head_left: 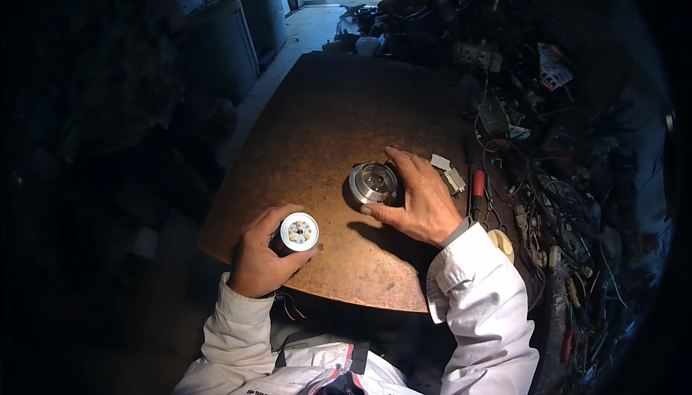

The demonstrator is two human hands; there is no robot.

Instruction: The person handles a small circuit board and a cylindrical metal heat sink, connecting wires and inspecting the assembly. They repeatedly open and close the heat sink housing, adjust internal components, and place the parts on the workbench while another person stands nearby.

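My left hand is closed round a small round LED lamp near the table's front left edge. Its white face is tilted up and shows three yellowish LEDs on a pale disc. Thin red and dark wires hang below that hand, past the table edge. Farther right, my right hand curves its thumb and fingers about a silver metal lamp ring with a clear lens in its middle. The thumb is at the near side of the ring and the fingers at its far side. The ring's underside is hidden.
The brown worn table narrows away from me. Small white blocks, a red-handled screwdriver and a yellowish round piece lie right of my right hand. Tangled wires and tools crowd the right side.
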